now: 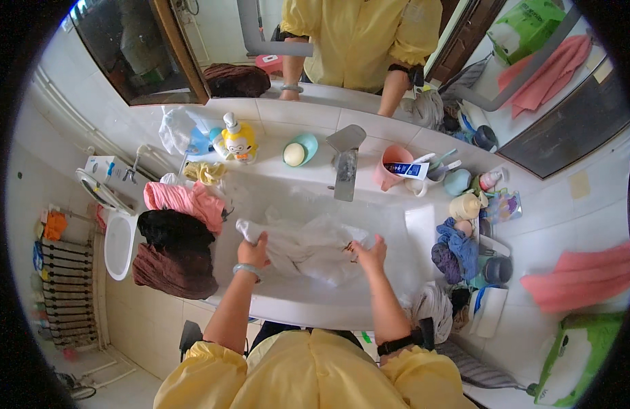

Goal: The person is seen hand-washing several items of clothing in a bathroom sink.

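A wet white cloth [308,252] lies bunched in the white sink [414,273], in shallow, cloudy water. My left hand [252,252] is closed around its left end, and a twist of fabric sticks up past the fingers. At the cloth's right edge is my right hand [371,255], thumb raised apart from the fingers, the fingertips by some small dark marks. Whether those marks belong to the cloth I cannot tell. Above the basin, the metal faucet [345,174] points toward me.
Pink cloth [185,203], black cloth [175,232] and brown cloth [175,271] are heaped on the left rim. A soap dish [311,144], a yellow figure-shaped bottle [240,142] and a pink cup [390,160] line the back ledge. Scrunchies [455,245] and bottles crowd the right.
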A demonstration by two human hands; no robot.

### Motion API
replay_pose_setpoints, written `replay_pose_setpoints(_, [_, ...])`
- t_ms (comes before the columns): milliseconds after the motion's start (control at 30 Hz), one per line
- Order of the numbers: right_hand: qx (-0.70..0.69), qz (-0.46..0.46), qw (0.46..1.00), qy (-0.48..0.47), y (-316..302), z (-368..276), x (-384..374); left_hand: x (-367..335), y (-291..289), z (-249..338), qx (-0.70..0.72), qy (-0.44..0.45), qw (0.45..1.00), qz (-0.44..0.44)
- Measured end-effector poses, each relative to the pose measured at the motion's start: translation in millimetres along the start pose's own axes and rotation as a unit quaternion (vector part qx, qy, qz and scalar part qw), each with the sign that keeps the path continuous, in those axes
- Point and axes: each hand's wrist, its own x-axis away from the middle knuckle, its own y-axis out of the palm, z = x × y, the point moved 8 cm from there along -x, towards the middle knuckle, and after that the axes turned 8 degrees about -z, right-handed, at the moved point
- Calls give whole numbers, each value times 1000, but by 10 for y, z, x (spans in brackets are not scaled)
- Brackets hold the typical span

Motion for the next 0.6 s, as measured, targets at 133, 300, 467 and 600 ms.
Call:
replay_pose_setpoints(133, [15, 53, 993, 105, 466, 434, 115, -395, -263, -822, -411, -57, 910, 13])
replay_pose_setpoints(300, [-440, -147, 873, 152, 406, -75, 17, 99, 446, 221, -469, 171, 866, 15])
replay_pose_setpoints(467, [-475, -202, 855, 45, -217, -1148, 231, -141, 1303, 46, -385, 91, 866, -306])
replay_pose_setpoints(600, [-421, -188, 886, -43, -747, -1723, 342, -1062, 466, -693, -192, 110, 971, -92])
